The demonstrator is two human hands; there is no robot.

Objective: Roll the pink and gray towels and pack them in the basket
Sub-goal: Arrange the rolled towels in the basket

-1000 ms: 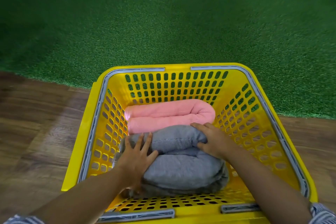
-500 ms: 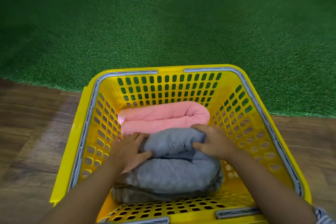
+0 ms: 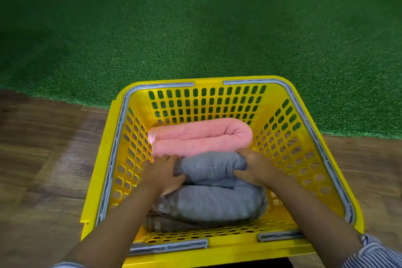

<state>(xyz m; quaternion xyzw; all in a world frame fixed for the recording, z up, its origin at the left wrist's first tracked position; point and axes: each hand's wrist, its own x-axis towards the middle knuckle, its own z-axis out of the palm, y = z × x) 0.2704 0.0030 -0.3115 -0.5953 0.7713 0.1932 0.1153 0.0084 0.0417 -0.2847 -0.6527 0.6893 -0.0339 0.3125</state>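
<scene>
A yellow perforated basket [image 3: 304, 137] stands on the wooden floor in front of me. A rolled pink towel [image 3: 200, 137] lies across its far side. In front of the pink one lies a rolled gray towel [image 3: 213, 200], touching it. My left hand [image 3: 162, 174] grips the left end of the gray roll's upper fold, fingers curled over it. My right hand [image 3: 254, 167] grips the right end of the same fold, thumb underneath. Both forearms reach down into the basket.
Gray handles [image 3: 167, 246] lie folded along the basket's rim. A green artificial-grass mat [image 3: 195, 35] spreads beyond the basket. Dark wooden floor [image 3: 43, 159] runs to the left and right of it.
My left hand went from lying flat on the gray roll to gripping its left end. Both hands have squeezed the upper fold narrower. The view shifted slightly.
</scene>
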